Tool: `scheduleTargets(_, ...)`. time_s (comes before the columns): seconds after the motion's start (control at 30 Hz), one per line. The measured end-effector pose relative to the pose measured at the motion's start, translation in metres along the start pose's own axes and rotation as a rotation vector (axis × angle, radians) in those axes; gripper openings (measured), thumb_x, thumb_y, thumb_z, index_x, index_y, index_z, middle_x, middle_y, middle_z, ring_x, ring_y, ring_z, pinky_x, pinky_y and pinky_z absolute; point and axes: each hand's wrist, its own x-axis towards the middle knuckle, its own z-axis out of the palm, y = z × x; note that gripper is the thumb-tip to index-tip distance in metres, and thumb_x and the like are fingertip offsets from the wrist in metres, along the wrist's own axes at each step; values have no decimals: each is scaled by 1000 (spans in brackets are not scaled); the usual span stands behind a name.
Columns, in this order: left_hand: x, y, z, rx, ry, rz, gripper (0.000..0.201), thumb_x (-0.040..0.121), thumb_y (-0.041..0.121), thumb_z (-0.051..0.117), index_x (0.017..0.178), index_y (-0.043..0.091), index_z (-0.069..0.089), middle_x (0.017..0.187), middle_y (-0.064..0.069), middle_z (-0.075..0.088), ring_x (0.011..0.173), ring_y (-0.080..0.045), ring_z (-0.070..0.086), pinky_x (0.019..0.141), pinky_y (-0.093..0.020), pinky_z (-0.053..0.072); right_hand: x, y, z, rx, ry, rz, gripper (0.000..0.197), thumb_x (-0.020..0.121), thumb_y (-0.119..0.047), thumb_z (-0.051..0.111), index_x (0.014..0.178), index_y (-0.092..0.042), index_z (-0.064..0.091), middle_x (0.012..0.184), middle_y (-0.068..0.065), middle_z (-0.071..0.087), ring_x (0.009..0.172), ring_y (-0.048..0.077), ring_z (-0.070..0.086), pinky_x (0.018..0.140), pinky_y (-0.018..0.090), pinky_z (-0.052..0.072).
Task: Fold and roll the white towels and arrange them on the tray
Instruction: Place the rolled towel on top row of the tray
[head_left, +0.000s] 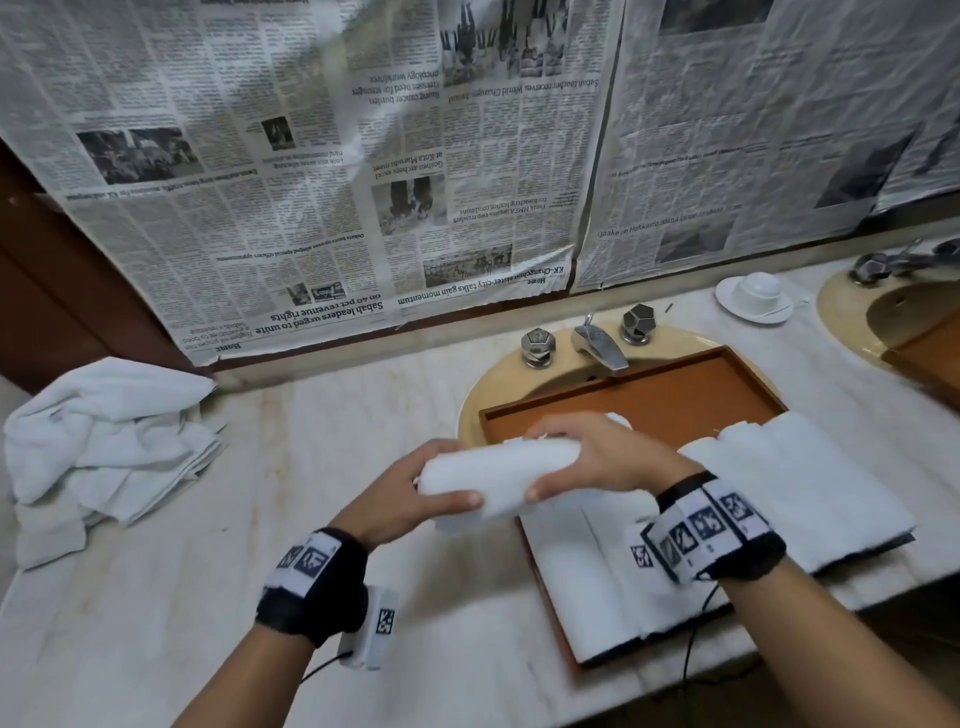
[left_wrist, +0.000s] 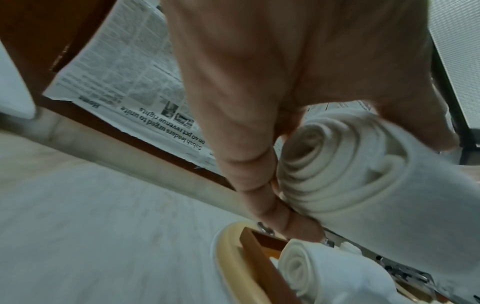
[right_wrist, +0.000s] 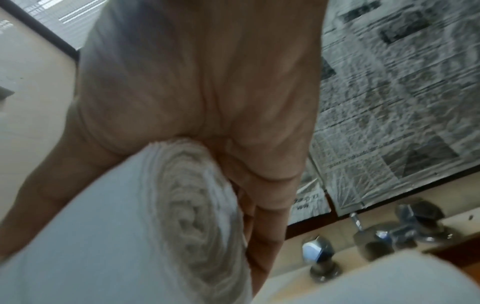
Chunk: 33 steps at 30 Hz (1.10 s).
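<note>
Holding a rolled white towel (head_left: 498, 480) level between them, both hands sit just above the near-left part of the tray (head_left: 644, 402). The left hand (head_left: 410, 493) curls round the roll's left end, thumb in front; the right hand (head_left: 602, 460) curls over its right end, thumb underneath at the front. In the wrist views each end shows a tight spiral, so the rolling looks finished and the step in hand is probably placement.

Just beneath and to the right, rolled towels (head_left: 727, 525) already lie side by side across the tray's nearer part, some overhanging its near edge. Farther back the tray's brown floor is bare; a small white end peeks out behind the hands, perhaps another roll. The tray rests across a sink (head_left: 483, 400) set in the marble bench (head_left: 311, 519).

To do this well, I would keep both ends gripped until the roll touches down, lay it parallel to its neighbours and snug against the nearest one, with the loose flap tucked underneath so it cannot spring open. Letting go of both ends together should keep the spiral from slackening or skewing.

Well to the left on the bench lies a crumpled heap of unrolled towels (head_left: 109, 447), so more remain. Beyond the sink stand the tap (head_left: 597, 343), an upturned cup on a saucer (head_left: 756, 299), and newspaper (head_left: 363, 156) covering the wall.
</note>
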Motion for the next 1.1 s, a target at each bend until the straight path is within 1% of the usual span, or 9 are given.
scheduleTargets(0.07,24,13,4,2,29,35,52,75,24,86,121,29,62,115,7,66,100,-3,63,79,-17,50,12,8,-27,34,-5,8,52,63,-46,90,108,-36,67,103,-16,67,90,0,61,71,18,48)
scheduleTargets(0.13,54,21,8,-3,65,57,52,75,24,87,121,31,63,117,10,66,104,-4,62,82,-17,51,29,18,-49,43,24,16,51,64,-41,91,109,-33,68,107,-14,67,96,3,61,78,18,48)
scheduleTargets(0.33,136,13,14,33,149,13,62,59,45,89,116,36,65,117,12,66,109,-10,62,90,-27,53,85,62,-78,73,23,90,57,63,-39,92,114,-30,68,110,-10,67,102,10,61,82,24,48)
scheduleTargets(0.5,172,-5,26,218,134,-75,60,66,47,88,119,39,59,120,12,62,110,-12,58,93,-28,49,113,99,-81,56,-36,146,59,61,-42,93,114,-33,68,113,-15,65,107,9,59,89,24,45)
scheduleTargets(0.6,176,-14,33,348,128,-84,59,74,50,82,124,40,55,121,11,61,108,-11,56,86,-21,42,122,105,-81,20,-100,163,57,66,-34,92,117,-31,67,110,-18,64,101,2,58,80,17,43)
scheduleTargets(0.7,176,-18,41,432,101,-67,59,78,56,76,129,34,55,121,9,62,111,-14,55,95,-30,44,126,112,-81,-8,-150,176,55,68,-33,90,118,-31,68,107,-21,66,98,-2,59,75,12,42)
scheduleTargets(0.83,180,-29,46,594,92,-103,66,68,81,53,120,41,57,121,14,61,120,-20,50,105,-46,37,128,117,-81,-62,-228,222,50,66,-48,87,113,-40,71,104,-20,71,102,4,64,93,26,49)
scheduleTargets(0.97,182,-29,45,514,78,-139,70,67,80,56,125,39,58,129,8,58,122,-16,50,104,-38,41,130,112,-81,-136,-295,211,48,75,-52,79,121,-40,68,109,-16,70,105,6,62,100,34,48)
scheduleTargets(1.1,182,-22,46,508,59,-161,68,67,76,56,122,36,62,126,7,59,116,-16,52,94,-31,41,131,116,-76,-378,-259,183,53,83,-62,65,131,-43,59,116,-4,45,114,17,39,103,40,36)
